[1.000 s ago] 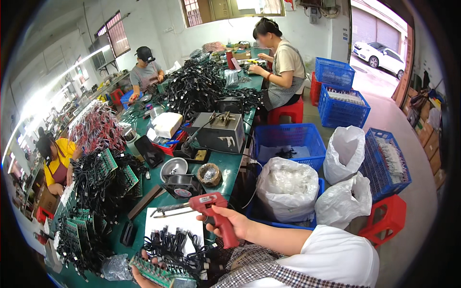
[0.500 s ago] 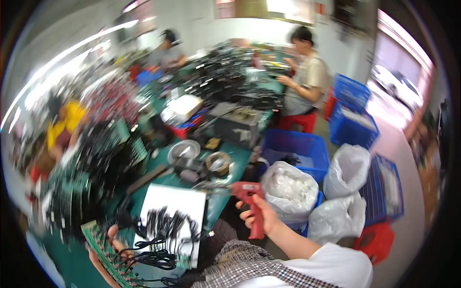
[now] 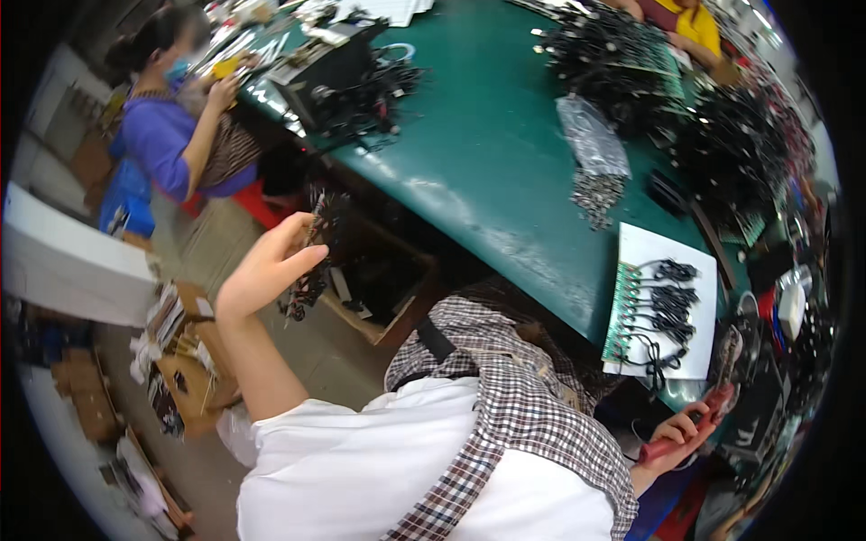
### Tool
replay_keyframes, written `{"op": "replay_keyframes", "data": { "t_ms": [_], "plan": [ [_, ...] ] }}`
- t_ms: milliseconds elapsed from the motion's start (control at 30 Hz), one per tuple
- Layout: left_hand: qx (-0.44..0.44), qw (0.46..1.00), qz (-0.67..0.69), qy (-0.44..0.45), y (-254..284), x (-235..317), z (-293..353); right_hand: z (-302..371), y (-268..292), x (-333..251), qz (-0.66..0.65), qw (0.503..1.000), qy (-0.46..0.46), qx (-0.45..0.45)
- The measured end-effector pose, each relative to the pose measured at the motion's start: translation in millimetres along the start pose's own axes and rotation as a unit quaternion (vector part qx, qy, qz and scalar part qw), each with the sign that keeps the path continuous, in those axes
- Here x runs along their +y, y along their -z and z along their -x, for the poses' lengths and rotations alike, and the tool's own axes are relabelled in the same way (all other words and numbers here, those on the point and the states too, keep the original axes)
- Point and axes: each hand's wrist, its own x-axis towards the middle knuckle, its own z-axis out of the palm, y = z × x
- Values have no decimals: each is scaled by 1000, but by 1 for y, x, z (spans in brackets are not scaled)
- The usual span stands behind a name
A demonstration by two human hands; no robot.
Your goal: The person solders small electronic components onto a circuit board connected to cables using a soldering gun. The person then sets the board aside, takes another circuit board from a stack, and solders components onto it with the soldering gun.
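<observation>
My left hand [image 3: 269, 266] is raised off the left side of the table, over the floor. Its thumb and fingers are closed on a circuit board strip [image 3: 309, 281], seen nearly edge-on and dark with small parts and cables. Down at the right, my right hand [image 3: 675, 437] is wrapped round the handle of a red soldering gun [image 3: 717, 404], whose front end points up and away. Near that gun, a green circuit board [image 3: 621, 311] lies on a white sheet [image 3: 636, 248], its bundled black cables [image 3: 669, 311] spread toward the right.
The green table [image 3: 469, 180] stretches across in front. A clear bag of small metal parts [image 3: 597, 176] lies on it, beside heaps of cabled boards [image 3: 735, 149]. At the left sits a co-worker in purple [image 3: 162, 144]. An open carton [image 3: 383, 288] stands under the table; cardboard boxes [image 3: 194, 361] are on the floor.
The view has swung left. My left hand has carried its circuit board away from the white sheet, out past the table edge. My right hand still grips the soldering gun.
</observation>
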Motion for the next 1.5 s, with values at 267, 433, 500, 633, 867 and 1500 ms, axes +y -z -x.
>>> {"op": "replay_keyframes", "data": {
  "t_ms": [267,433,500,633,867,1500],
  "plan": [
    [224,929,173,239,0,-213,-45,-22,-4,6,57,998,-16,2],
    [213,785,560,157,-23,-342,-90,-10,-22,19,1,999,11,38],
    [272,751,546,253,-80,-332,-94,-8,-16,27,-46,992,71,95],
    [53,922,376,-72,-188,-292,-166,2,-13,27,100,969,119,194],
    [-267,856,360,-259,-284,-84,-167,32,-13,25,153,959,177,161],
    [-718,544,419,-119,-217,233,14,26,-6,13,141,950,220,170]
  ]
}}
